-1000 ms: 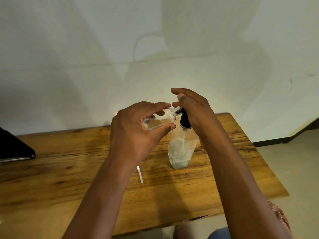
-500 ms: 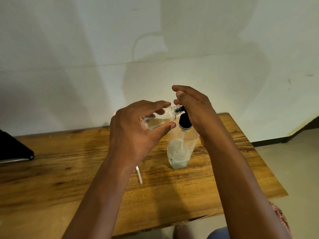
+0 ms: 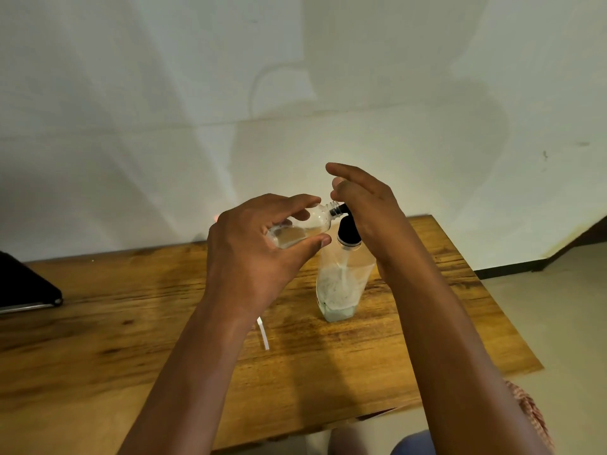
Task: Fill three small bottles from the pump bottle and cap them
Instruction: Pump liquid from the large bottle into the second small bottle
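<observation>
Your left hand point(image 3: 253, 254) grips a small bottle point(image 3: 300, 229), tilted, its neck at the black spout. Your right hand point(image 3: 364, 208) rests flat-fingered on the pump point(image 3: 348, 233) of the bottle point(image 3: 341, 284) standing on the table point(image 3: 131, 307).

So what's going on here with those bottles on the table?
A person is filling a small clear bottle from a pump bottle standing on the wooden table. The left hand holds the small bottle tilted, its open neck at the black pump nozzle, while the right hand rests on the pump head. The small bottle holds some liquid and has no cap on yet.
</observation>
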